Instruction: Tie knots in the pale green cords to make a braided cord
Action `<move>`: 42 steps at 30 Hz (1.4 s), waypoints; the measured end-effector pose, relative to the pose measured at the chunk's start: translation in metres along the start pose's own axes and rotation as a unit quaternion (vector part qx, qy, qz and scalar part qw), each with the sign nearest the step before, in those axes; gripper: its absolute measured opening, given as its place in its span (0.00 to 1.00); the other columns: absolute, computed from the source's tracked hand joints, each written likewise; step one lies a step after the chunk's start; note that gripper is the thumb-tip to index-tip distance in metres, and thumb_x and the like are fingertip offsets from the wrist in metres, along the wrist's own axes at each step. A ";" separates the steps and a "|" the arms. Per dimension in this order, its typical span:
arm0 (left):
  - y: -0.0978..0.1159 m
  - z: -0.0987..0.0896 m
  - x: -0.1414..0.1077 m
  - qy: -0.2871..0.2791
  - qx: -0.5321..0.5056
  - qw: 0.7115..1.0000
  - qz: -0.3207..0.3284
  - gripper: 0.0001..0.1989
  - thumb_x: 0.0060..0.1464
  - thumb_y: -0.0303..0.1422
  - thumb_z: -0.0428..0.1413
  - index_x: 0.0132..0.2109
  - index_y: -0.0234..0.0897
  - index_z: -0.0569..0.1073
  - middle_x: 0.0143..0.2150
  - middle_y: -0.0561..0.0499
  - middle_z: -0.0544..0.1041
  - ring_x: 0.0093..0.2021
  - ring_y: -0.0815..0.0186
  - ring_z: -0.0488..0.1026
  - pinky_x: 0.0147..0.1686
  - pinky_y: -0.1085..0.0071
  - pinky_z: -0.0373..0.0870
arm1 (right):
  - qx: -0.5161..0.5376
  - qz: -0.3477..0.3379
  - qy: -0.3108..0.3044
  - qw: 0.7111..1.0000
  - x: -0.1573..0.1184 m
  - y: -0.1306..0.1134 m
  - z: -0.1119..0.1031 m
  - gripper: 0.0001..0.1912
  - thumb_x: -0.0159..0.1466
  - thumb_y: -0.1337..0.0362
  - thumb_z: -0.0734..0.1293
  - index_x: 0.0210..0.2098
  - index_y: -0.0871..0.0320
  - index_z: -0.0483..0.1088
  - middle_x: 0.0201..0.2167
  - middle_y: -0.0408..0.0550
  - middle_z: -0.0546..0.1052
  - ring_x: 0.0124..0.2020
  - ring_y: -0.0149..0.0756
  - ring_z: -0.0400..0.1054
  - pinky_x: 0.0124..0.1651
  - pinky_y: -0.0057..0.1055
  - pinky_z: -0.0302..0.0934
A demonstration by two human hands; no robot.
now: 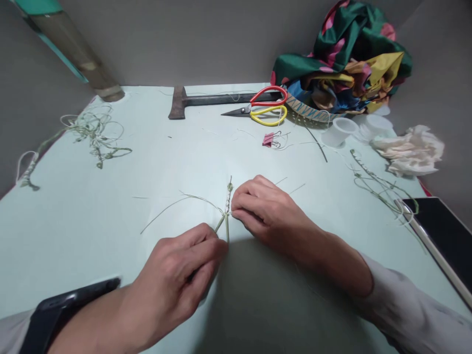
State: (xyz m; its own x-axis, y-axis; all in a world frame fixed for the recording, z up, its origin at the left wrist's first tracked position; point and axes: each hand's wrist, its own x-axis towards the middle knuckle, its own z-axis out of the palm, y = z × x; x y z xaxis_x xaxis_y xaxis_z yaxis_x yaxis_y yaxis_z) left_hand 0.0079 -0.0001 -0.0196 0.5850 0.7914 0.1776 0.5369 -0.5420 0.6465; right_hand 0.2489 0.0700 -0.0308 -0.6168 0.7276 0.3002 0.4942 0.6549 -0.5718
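A short braided cord of green and white strands lies at the middle of the table, its knotted tip pointing away from me. My left hand is closed on the green strands that run from the braid's near end. Beside the braid, my right hand pinches at its right edge, where a thin strand enters the fingers; the fingertips are partly hidden. Loose thin green strands curve out to the left, and a few ends stick out beyond my right hand.
At the back lie a hammer, scissors and a pink binder clip. A basket of colourful cloth stands back right, near white cups, crumpled tissue and a phone. Tangled cords lie left.
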 end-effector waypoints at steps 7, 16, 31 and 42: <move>0.011 -0.003 -0.002 -0.004 0.013 1.000 -0.013 0.17 0.72 0.20 0.47 0.52 0.41 0.77 0.48 0.47 0.77 0.37 0.68 0.80 0.34 0.71 0.77 | 0.014 -0.015 0.032 0.999 0.000 0.003 0.007 0.12 0.75 0.75 0.66 0.36 0.60 0.76 0.38 0.51 0.82 0.42 0.40 0.74 0.50 0.36 0.67; -0.020 -0.036 -0.011 0.096 0.174 0.980 0.018 0.16 0.75 0.23 0.54 0.62 0.42 0.77 0.51 0.49 0.79 0.45 0.67 0.80 0.43 0.71 0.76 | 0.034 -0.033 0.053 0.997 -0.003 0.005 0.008 0.12 0.75 0.75 0.64 0.38 0.62 0.77 0.37 0.51 0.82 0.41 0.39 0.75 0.48 0.36 0.68; -0.058 -0.052 0.013 0.078 0.230 0.970 -0.012 0.06 0.75 0.25 0.54 0.48 0.39 0.75 0.44 0.48 0.81 0.40 0.63 0.81 0.39 0.66 0.77 | 0.023 0.003 0.020 1.000 -0.004 0.001 0.003 0.12 0.74 0.74 0.62 0.37 0.60 0.75 0.36 0.49 0.81 0.39 0.39 0.74 0.45 0.37 0.68; -0.052 -0.054 0.000 0.071 0.267 0.961 -0.003 0.05 0.75 0.26 0.55 0.52 0.39 0.74 0.47 0.45 0.80 0.41 0.60 0.80 0.39 0.64 0.76 | 0.015 0.001 0.022 1.000 -0.003 0.001 0.004 0.14 0.75 0.73 0.61 0.37 0.60 0.76 0.37 0.49 0.82 0.39 0.39 0.75 0.46 0.37 0.68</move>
State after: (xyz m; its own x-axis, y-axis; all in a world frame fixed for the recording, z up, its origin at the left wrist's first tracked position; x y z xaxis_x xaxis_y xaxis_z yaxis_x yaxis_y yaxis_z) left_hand -0.0527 0.0429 -0.0135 0.5130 0.8044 0.2997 0.7974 -0.5758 0.1807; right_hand 0.2490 0.0676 -0.0348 -0.5885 0.7372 0.3318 0.4763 0.6478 -0.5946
